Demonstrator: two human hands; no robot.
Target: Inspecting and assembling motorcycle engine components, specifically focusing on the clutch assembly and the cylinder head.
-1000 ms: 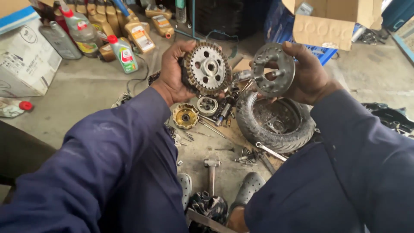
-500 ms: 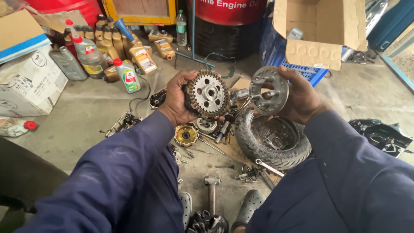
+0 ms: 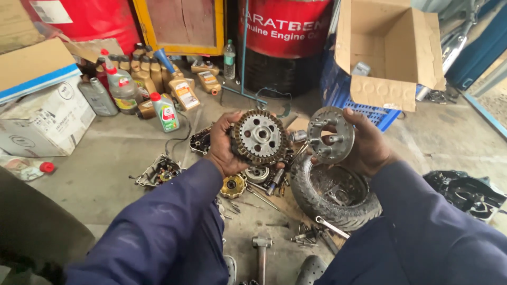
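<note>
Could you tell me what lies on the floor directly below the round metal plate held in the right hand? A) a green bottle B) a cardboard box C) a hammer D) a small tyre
D: the small black tyre lies flat right beneath the right hand and its metal plate.

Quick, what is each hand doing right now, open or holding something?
Left hand: closed around the toothed round gear pack, held up.
Right hand: closed around the grey metal disc with posts, held up.
</note>
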